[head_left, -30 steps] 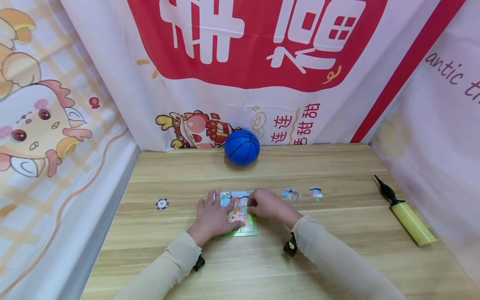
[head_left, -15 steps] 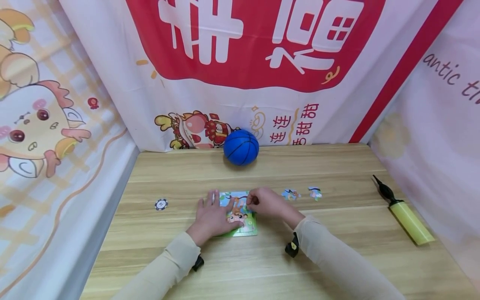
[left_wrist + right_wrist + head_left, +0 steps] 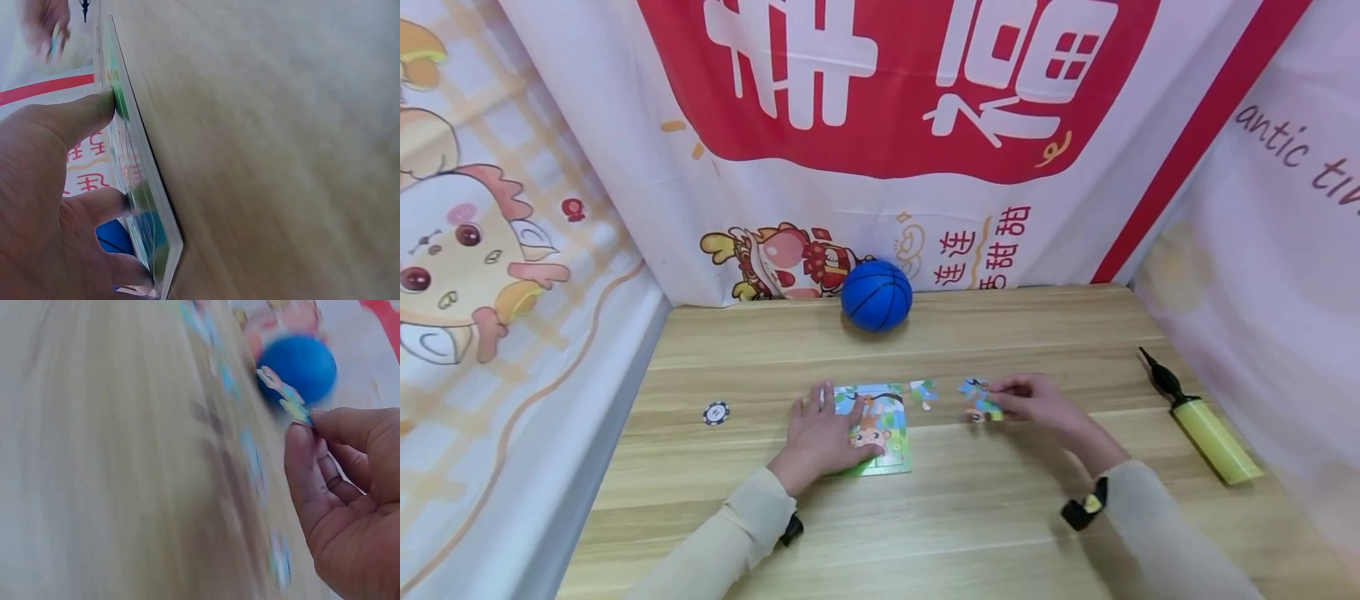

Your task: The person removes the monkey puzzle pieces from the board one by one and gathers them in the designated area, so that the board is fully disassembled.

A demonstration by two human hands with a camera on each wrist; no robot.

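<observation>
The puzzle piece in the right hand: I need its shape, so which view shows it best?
The right wrist view: the puzzle piece stands clear between the fingertips. The head view shows it small; the left wrist view, a blur.

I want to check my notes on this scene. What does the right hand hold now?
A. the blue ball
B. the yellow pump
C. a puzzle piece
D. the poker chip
C. The right hand pinches a puzzle piece just right of the puzzle board; the right wrist view shows the piece at its fingertips.

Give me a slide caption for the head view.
Left hand steadies the puzzle board while right hand pinches a loose piece.
</observation>
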